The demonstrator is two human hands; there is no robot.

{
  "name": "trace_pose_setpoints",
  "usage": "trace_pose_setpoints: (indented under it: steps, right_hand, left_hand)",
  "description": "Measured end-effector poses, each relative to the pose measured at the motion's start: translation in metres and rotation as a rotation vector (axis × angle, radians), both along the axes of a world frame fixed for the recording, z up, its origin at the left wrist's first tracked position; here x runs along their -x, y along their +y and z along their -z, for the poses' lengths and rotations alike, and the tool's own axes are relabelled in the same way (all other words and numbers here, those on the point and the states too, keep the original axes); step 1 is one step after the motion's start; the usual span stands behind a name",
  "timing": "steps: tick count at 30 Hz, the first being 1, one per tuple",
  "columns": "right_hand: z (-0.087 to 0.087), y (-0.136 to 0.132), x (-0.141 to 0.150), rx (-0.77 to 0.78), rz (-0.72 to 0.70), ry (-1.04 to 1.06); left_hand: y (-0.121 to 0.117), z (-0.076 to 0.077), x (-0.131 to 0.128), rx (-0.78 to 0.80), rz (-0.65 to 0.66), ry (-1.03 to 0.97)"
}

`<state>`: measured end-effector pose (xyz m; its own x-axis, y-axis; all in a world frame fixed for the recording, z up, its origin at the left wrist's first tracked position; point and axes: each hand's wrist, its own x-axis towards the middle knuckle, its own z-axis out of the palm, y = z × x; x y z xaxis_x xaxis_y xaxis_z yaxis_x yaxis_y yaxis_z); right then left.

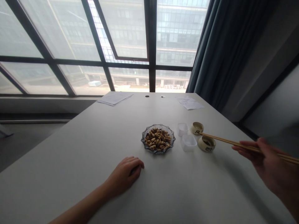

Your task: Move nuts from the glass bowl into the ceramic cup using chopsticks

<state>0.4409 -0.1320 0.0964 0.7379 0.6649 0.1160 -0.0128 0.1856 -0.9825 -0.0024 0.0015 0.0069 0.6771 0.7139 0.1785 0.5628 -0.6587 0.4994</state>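
At the far left, the long edge of the white table (56,146) runs slanting away, and the left hand (123,175) lies on the table well inside this edge, with fingers loosely curled and holding nothing. A little ahead of it and to the right stands one glass dish (142,140) with a wavy rim, filled with many brown nuts (157,139), too many to count exactly. Right of the dish, and nearer to the right hand, are two small plastic cups (182,129), one behind the other, not touching it. Just beside them stand two small ceramic cups (206,143), also one behind the other. The right hand (263,158), at the right side of the view, holds one pair of wooden chopsticks (224,140) in the air, with the tips pointing left, close to the ceramic cups. I cannot tell if the tips touch one. The two hands are well apart. Beyond them, near the window, lie one pile of papers (114,98) and one loose paper (190,103).
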Motion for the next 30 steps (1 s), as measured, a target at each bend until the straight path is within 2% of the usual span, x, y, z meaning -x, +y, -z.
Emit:
trace_pose_setpoints:
  steps: [6, 11, 17, 22, 25, 30]
  right_hand:
    - [0.036, -0.022, -0.027, 0.031, -0.001, -0.018]
    - [0.044, -0.031, -0.032, 0.054, -0.027, 0.017]
    - [0.035, -0.044, -0.037, 0.076, 0.012, -0.015]
    - [0.017, -0.042, -0.026, 0.001, 0.073, -0.079]
    - [0.006, -0.026, 0.002, -0.013, -0.033, -0.133]
    - [-0.005, 0.019, 0.060, 0.035, -0.370, -0.321]
  left_hand:
    - [0.000, -0.001, -0.001, -0.005, -0.007, 0.004]
    - [0.002, 0.002, 0.001, -0.006, -0.016, -0.001]
    - [0.003, 0.002, 0.001, -0.009, -0.025, 0.002]
    - [0.001, 0.000, -0.001, -0.016, -0.017, 0.001]
    - [0.000, -0.001, -0.001, -0.006, -0.020, 0.015]
    - [0.000, -0.001, -0.001, 0.004, -0.019, 0.016]
